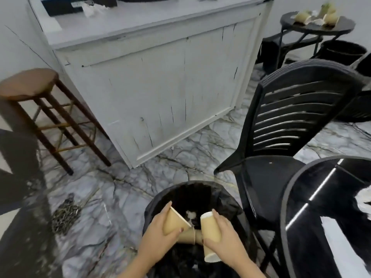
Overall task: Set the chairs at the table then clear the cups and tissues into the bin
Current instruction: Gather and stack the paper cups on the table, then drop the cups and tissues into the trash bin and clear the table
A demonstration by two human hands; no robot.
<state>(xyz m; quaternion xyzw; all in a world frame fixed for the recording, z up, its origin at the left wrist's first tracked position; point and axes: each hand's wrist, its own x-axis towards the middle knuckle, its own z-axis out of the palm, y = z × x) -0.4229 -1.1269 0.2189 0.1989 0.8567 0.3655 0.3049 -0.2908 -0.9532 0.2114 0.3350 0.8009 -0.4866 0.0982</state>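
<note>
Two hands reach out low in the middle of the frame, both over the black bin (230, 199). The left hand (158, 231) is curled around a tan paper cup (173, 222), thumb in front and fingers behind, and the cup's open end tips toward the right. The right hand (224, 237) is wrapped around two more tan cups (209, 227), one pointing up and one pointing down. Another cup (188, 235) lies between the hands, over the bin. A white tissue (190, 215) sits inside the bin. A black chair (281, 137) stands at the right beside a black table (301, 197). At the upper right, a small far table (313, 27) holds more cups (303, 17).
</note>
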